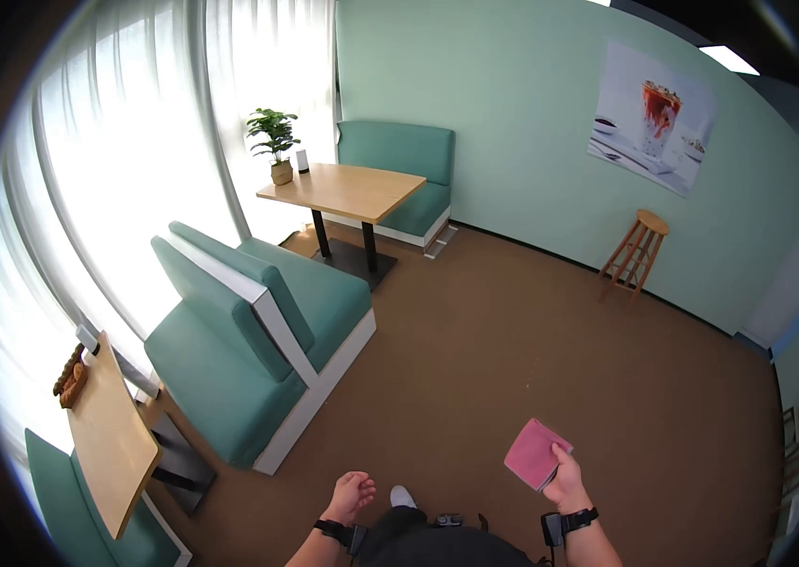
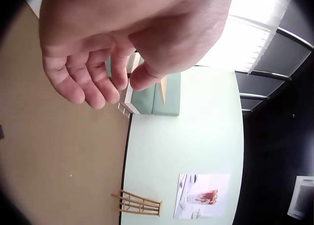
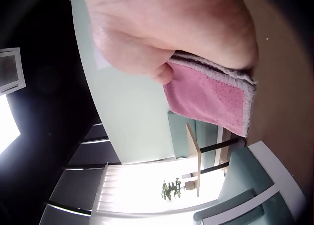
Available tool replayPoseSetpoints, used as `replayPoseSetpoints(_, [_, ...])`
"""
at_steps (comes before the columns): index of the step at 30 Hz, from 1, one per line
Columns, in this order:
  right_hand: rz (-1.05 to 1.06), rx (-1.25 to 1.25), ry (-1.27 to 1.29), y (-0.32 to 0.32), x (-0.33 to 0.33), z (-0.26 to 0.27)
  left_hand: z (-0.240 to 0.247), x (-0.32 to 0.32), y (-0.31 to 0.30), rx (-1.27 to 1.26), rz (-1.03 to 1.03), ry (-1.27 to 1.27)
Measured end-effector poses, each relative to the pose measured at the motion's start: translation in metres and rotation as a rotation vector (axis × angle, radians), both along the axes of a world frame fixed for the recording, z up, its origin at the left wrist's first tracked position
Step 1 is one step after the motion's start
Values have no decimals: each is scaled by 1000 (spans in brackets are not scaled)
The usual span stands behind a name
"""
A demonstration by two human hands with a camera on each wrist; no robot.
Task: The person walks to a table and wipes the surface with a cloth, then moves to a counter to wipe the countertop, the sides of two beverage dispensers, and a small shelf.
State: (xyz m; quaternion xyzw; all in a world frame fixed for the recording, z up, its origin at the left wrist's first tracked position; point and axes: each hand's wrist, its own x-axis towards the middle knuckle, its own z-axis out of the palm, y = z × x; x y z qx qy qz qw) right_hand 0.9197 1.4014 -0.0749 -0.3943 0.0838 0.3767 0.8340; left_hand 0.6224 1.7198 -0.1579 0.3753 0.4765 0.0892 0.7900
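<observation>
Gripping pink cloth [image 1: 533,455] in right hand [image 1: 566,482], with left hand [image 1: 352,496] loosely curled.
Over brown floor [image 1: 475,331], spreading wide at centre right, edged by green booths [image 1: 215,378] at left.

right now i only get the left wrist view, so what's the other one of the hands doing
Observer: The right hand grips a folded pink cloth, with the thumb on top.

Operator: ok and is anything standing on the far table

Observer: Yes. The head view shows a potted plant on it, toward the curtained end, with a small upright holder beside it.

Operator: what else is off to the left

Observer: A second table, nearer, with a brown basket at its curtain-side end. What the basket holds is too small to name.
</observation>
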Motion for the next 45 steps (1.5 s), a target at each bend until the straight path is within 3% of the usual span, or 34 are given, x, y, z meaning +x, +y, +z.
replayPoseSetpoints(8, [-48, -129, -102, 132, 94, 22, 33, 138, 172, 83, -62, -58])
replayPoseSetpoints(11, [-61, -159, -77, 170, 138, -2, 36, 186, 212, 73, -74, -64])
replayPoseSetpoints(17, [-41, -114, -45, 266, 272, -40, -8, 283, 297, 48, -14, -32])
replayPoseSetpoints(23, [66, -76, -59, 395, 399, -26, 35, 386, 376, 70, 48, -19])
replayPoseSetpoints(25, [141, -114, -90, 435, 431, -29, 28, 408, 401, 66, 118, -109])
replayPoseSetpoints(32, [265, -216, -114, 593, 549, -61, -21, 470, 510, 36, 142, -75])
replayPoseSetpoints(37, [172, -285, -66, 677, 604, -55, -13, 538, 626, -8, 170, -36])
replayPoseSetpoints(45, [101, -298, -160, 793, 716, -57, 20, 686, 805, 172, 14, -32])
